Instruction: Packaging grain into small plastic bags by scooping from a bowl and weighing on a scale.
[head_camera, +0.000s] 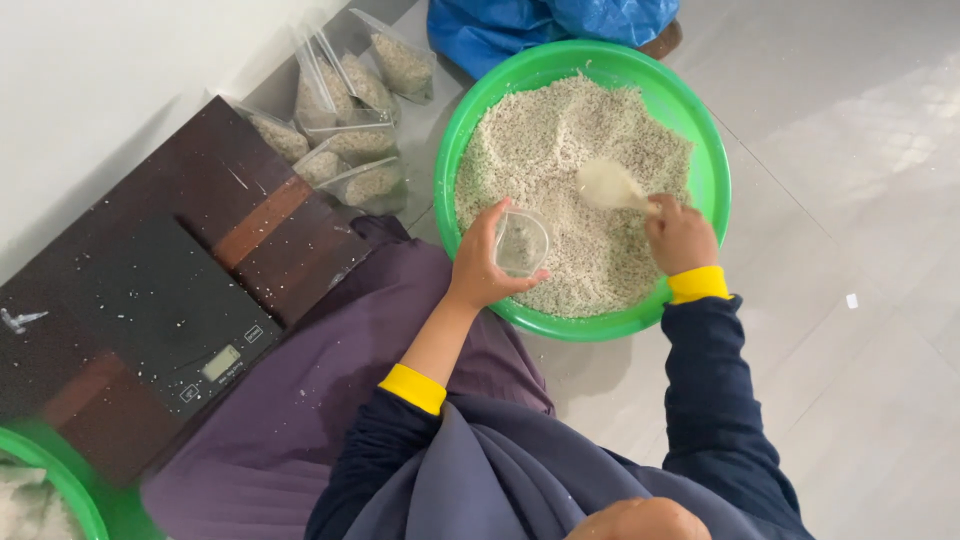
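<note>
1. Left hand (487, 262): fingers curled round a small clear plastic bag (522, 242), mouth held open and facing up. The bag sits over the near-left part of the grain. It is see-through, so its lower edge is hard to separate from the grain behind it; can't tell whether anything is inside.
2. Right hand (680, 236): closed in a fist on the handle of a pale scoop (610, 185). The handle is hidden inside the fist. The scoop head sticks out up-left of the knuckles, blurred, and it blends into the grain colour.
3. Scoop head lies between the two hands but further out, above the bag mouth and apart from it.
4. Green basin (712, 170) sits on the floor under both hands, filled with pale crushed grain (540, 140). The near rim is partly covered by both wrists.
5. Left of the left hand: filled clear bags (345, 140) piled against the wall. They overlap, so the count is unclear.
6. Further left of that hand: black digital scale (150, 310) on a dark wooden board (270, 215), dusted with white specks. Display too small to make out.
7. Cut off: second green basin (60, 480) at the bottom-left corner, blue plastic sack (540, 25) at the top edge beyond the basin.
8. Purple cloth (290, 410) covers the lap below the left forearm.
</note>
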